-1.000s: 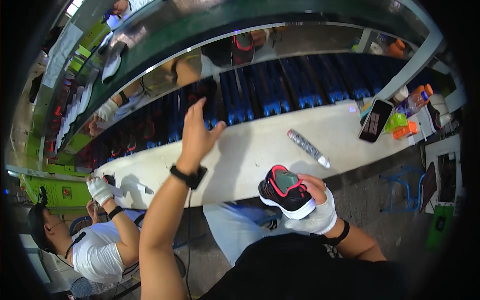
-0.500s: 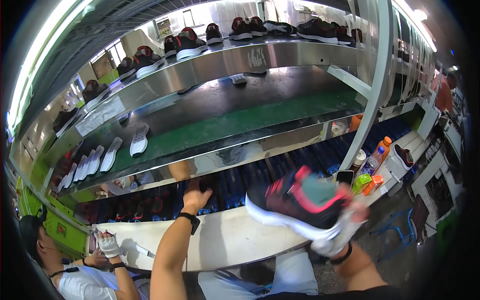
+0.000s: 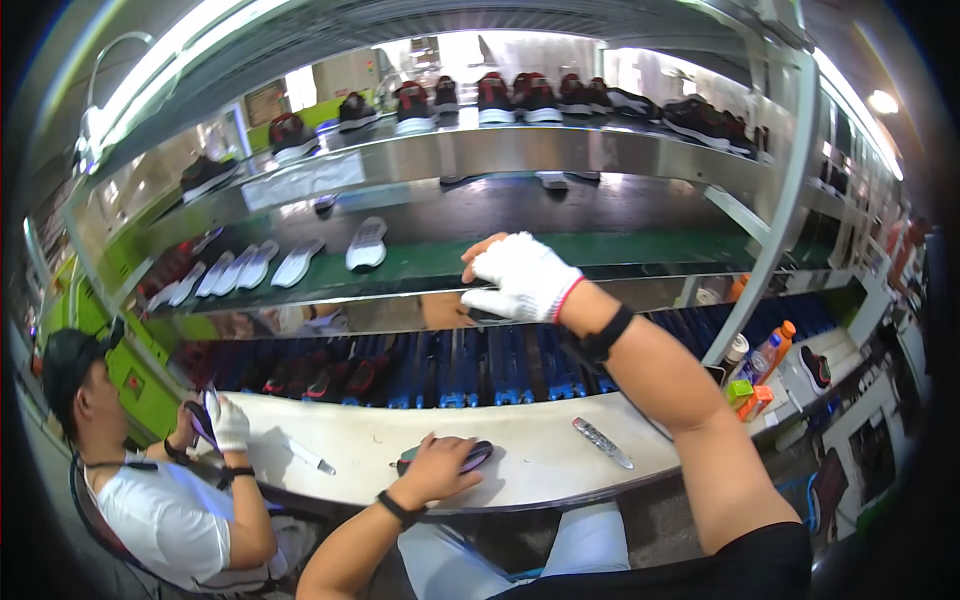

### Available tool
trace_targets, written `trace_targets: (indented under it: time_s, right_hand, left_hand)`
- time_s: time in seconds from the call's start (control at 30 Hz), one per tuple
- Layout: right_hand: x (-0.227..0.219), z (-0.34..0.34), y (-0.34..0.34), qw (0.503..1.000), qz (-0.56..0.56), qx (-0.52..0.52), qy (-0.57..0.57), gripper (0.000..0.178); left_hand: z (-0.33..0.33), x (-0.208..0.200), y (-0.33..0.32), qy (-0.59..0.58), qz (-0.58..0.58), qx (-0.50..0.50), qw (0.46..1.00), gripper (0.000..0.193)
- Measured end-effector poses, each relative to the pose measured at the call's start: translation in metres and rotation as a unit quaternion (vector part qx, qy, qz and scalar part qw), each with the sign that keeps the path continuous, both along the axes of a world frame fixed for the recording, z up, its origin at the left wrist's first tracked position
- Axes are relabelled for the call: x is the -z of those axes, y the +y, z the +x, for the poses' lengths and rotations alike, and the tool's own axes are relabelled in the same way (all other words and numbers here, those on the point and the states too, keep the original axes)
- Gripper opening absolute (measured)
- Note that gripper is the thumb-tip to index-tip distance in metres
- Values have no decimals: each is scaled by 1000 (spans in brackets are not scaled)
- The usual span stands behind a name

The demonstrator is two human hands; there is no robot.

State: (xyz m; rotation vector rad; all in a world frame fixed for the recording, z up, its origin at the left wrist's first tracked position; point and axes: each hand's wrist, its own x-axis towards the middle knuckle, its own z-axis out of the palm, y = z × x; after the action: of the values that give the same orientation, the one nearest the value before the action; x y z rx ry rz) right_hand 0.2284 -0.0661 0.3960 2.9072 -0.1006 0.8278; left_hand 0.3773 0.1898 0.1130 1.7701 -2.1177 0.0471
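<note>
My left hand [image 3: 436, 472] lies over a dark shoe upper [image 3: 478, 456] with a purple edge on the near bench, fingers curved around it. Most of the upper is hidden beneath the palm. My right hand [image 3: 525, 280], in a white glove with bare fingertips, is raised in front of the green-edged belt shelf. Its fingers and thumb are apart, with nothing visible between them. On the cream bench [image 3: 380, 425] to the right of my left hand rests a slim, silvery, patterned tool [image 3: 603, 443]; its kind is unclear.
White soles [image 3: 297, 263] lie on the belt, and black-and-red sneakers [image 3: 412, 105] line the upper shelf. A low rack [image 3: 465, 370] holds dark uppers at left. A co-worker [image 3: 170, 500] sits at left, near a white pen-like tool [image 3: 312, 457]. Bottles [image 3: 768, 355] and cartons stand at right.
The sneaker is gone from my right hand, which has risen leftward towards the belt. My left hand has drawn back from the rack onto the bench, over the upper. The view has shifted.
</note>
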Motion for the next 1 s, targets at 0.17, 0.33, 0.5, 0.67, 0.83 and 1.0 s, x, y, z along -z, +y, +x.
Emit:
trace_targets:
  time_s: [0.17,0.33,0.5,0.67,0.83,1.0]
  right_hand:
    - [50,115,11,997,72,27,33,59]
    - [35,179,32,991,54,63,103,82]
    - [29,178,31,986,117,74,91,72]
    - [73,103,18,984,133,5,-121,26]
    - [106,-72,92,936,11,-204,-288,49]
    - [215,-173,129,766,620,-119,-121,42]
  left_hand:
    - [-24,-5,-16,40,-8,-4,999,51]
    - [-86,-22,23,281,-243,57,927,59]
    - [-117,-19,33,305,-252,67,916,58]
    - [-98,-40,60,211,-265,28,940,59]
    - [-93,-32,87,227,-247,-58,940,55]
    - [-117,-10,89,482,-208,-121,843,27]
